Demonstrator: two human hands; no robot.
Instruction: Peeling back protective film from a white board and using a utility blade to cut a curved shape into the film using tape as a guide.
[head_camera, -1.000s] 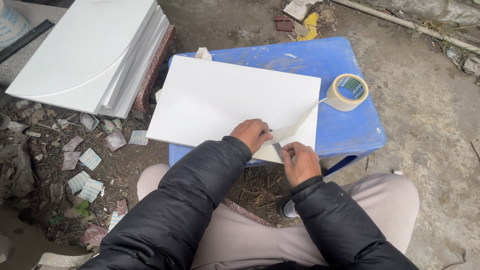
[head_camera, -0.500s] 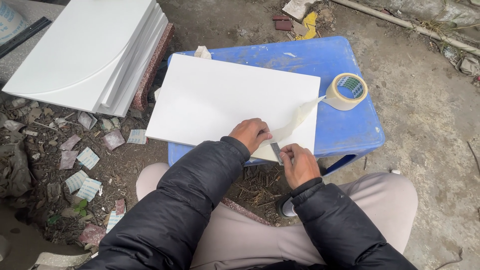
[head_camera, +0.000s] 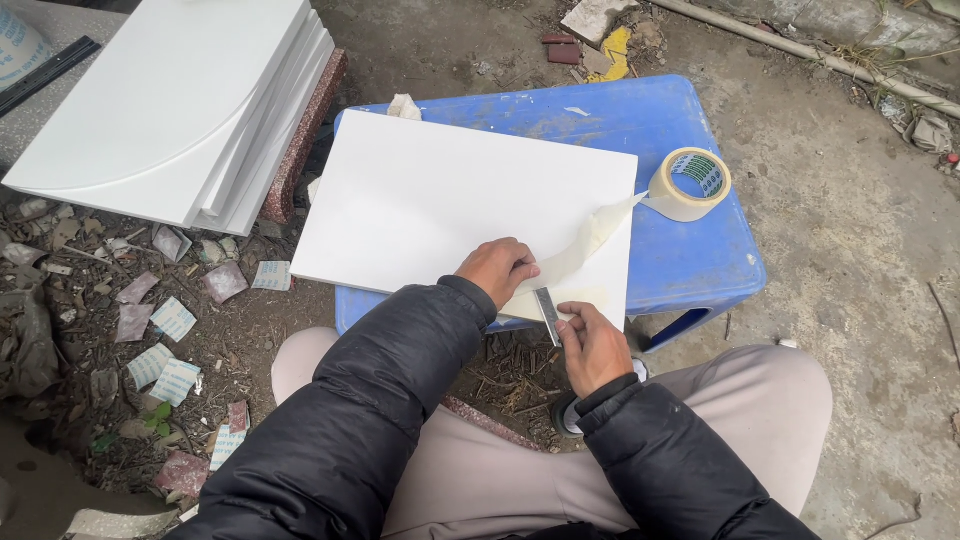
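You sit on bare, dirty concrete ground (head_camera: 850, 250) strewn with scraps, a blue plastic stool (head_camera: 700, 270) in front of your knees serving as the work surface. Nearest you, your right hand (head_camera: 592, 345) pinches a small grey blade (head_camera: 546, 312) between thumb and forefinger, its tip on the near edge of the white panel (head_camera: 440, 195) that lies flat across the stool. Just left of those fingers, your left hand (head_camera: 497, 270) presses down on the panel, fingers curled close together over the end of a strip of beige tape (head_camera: 580, 250). From your fingertips the strip runs up and to the right, twisted and lifted off the panel, to the tape roll (head_camera: 690, 185) standing on the stool beyond the panel's right edge. Far to the left of your hands, paper scraps (head_camera: 160, 330) litter the dirt, and beyond them a stack of white panels (head_camera: 160, 100) rests on a reddish stone slab (head_camera: 305, 140). Past the stool, rubble (head_camera: 600, 40) lies on the ground.
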